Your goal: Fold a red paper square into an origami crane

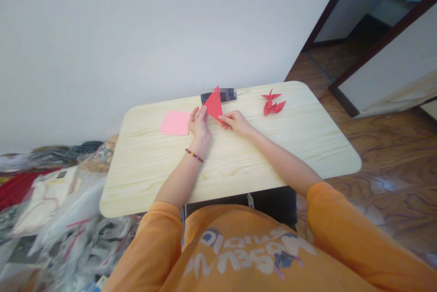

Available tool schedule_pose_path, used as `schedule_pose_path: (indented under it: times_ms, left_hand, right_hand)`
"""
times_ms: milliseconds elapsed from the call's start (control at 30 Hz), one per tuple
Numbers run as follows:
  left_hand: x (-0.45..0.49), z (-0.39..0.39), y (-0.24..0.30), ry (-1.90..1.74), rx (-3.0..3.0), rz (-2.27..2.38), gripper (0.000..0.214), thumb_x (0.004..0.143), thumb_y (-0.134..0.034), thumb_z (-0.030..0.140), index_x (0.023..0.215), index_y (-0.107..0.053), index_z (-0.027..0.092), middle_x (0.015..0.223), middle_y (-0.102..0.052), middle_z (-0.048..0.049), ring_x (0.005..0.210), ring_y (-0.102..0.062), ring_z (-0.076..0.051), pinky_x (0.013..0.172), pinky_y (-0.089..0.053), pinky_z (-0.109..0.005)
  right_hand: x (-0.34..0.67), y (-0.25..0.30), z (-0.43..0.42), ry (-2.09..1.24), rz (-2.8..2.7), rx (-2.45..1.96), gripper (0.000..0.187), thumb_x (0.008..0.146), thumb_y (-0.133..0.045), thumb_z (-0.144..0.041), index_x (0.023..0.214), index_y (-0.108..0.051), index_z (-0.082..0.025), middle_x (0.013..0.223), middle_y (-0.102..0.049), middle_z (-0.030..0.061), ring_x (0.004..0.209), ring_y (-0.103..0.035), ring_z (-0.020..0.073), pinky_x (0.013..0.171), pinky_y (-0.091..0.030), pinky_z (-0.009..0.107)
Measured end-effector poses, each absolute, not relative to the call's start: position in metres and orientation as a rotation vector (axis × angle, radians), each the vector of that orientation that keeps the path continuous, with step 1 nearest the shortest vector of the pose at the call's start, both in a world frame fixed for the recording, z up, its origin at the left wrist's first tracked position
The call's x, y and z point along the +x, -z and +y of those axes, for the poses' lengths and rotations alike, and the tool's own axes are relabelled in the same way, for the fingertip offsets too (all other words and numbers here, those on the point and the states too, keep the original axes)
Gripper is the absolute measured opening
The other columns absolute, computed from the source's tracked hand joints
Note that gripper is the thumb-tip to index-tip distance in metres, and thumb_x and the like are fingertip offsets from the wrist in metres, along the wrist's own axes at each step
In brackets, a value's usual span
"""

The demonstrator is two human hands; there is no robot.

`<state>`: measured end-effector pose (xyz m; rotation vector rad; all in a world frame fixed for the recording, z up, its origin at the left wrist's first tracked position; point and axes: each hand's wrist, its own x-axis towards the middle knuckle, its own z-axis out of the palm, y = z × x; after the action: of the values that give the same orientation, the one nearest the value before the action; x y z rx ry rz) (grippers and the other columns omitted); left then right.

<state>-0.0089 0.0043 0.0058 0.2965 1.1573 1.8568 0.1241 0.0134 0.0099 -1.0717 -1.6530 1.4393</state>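
Observation:
A folded sheet of red paper (215, 104), roughly triangular, is held up between my two hands above the table. My left hand (199, 123) pinches its left corner between thumb and fingers. At its lower right corner, the fingertips of my right hand (235, 122) are closed on the paper. Pink paper squares (173, 123) lie on the table just left of my left hand. To the right, red origami cranes (273, 104) sit close together. Behind the folded paper lies a phone (228, 95), partly covered by it.
The light wood table (273, 155) has rounded corners and stands against a white wall (153, 32). A thin white cable (244, 91) runs from the phone. Plastic-wrapped bags and clothes (68, 219) are piled on the floor at left. At right are a wooden floor (385, 146) and a doorway.

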Motion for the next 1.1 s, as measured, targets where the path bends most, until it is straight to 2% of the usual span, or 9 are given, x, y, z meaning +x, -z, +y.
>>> schedule_pose_path:
  times_ms: [100,233,433,600,800,1000,1100]
  left_hand:
    - [-0.009,0.004,-0.006,-1.870,0.272,1.162,0.031,0.070,-0.077,0.012,0.092,-0.055,0.019,0.086,-0.070,-0.0028,0.092,-0.069,-0.013,0.087,-0.053,-0.026]
    - [-0.009,0.005,-0.007,-1.897,0.224,1.132,0.028,0.073,-0.072,0.008,0.091,-0.054,0.019,0.087,-0.070,-0.0030,0.093,-0.069,-0.012,0.088,-0.054,-0.025]
    - [-0.013,0.008,-0.004,-1.901,0.236,1.134,0.033,0.072,-0.076,0.015,0.094,-0.053,0.021,0.092,-0.072,-0.0032,0.101,-0.067,-0.014,0.092,-0.053,-0.026]
    - [-0.014,0.007,-0.005,-1.876,0.228,1.138,0.034,0.072,-0.075,0.014,0.096,-0.052,0.021,0.088,-0.071,-0.0016,0.097,-0.068,-0.013,0.092,-0.052,-0.025]
    - [-0.006,0.000,-0.012,-1.830,0.249,1.146,0.030,0.069,-0.070,0.000,0.090,-0.056,0.016,0.070,-0.067,0.0010,0.073,-0.068,-0.010,0.088,-0.053,-0.027]
    - [-0.011,-0.003,-0.015,-1.618,0.452,1.160,0.039,0.059,-0.075,0.001,0.092,-0.060,0.014,0.073,-0.070,-0.0018,0.069,-0.067,-0.011,0.085,-0.052,-0.029]
    - [-0.016,-0.001,-0.014,-1.513,0.550,1.154,0.032,0.057,-0.075,0.005,0.086,-0.065,0.013,0.074,-0.071,-0.0030,0.070,-0.068,-0.013,0.082,-0.051,-0.028]
  right_hand:
    - [0.124,-0.009,0.012,-1.439,-1.667,-1.039,0.047,0.074,-0.062,-0.057,0.059,-0.060,-0.013,0.049,-0.056,-0.0001,0.044,-0.044,0.0064,0.044,-0.032,0.020]
    - [0.125,-0.007,0.012,-1.478,-1.671,-0.994,0.031,0.073,-0.066,-0.043,0.069,-0.063,-0.012,0.057,-0.059,-0.0009,0.050,-0.047,0.0069,0.046,-0.032,0.019]
    - [0.124,-0.007,0.014,-1.439,-1.679,-1.081,0.022,0.082,-0.056,-0.030,0.071,-0.063,-0.012,0.057,-0.056,-0.0019,0.048,-0.044,0.0062,0.047,-0.032,0.020]
    - [0.127,-0.006,0.018,-1.345,-1.662,-1.133,0.025,0.086,-0.054,-0.031,0.068,-0.057,-0.015,0.056,-0.052,-0.0027,0.047,-0.043,0.0064,0.045,-0.031,0.020]
    - [0.137,0.001,0.031,-1.181,-1.503,-1.207,0.031,0.088,-0.052,-0.038,0.065,-0.048,-0.019,0.056,-0.050,-0.0045,0.044,-0.040,0.0061,0.044,-0.030,0.021]
    - [0.145,0.004,0.038,-1.177,-1.414,-1.129,0.025,0.088,-0.048,-0.036,0.069,-0.044,-0.021,0.056,-0.048,-0.0063,0.041,-0.039,0.0060,0.042,-0.027,0.021]
    - [0.147,0.003,0.038,-1.241,-1.460,-1.092,0.024,0.087,-0.050,-0.036,0.069,-0.045,-0.020,0.056,-0.050,-0.0060,0.042,-0.039,0.0060,0.042,-0.027,0.020]
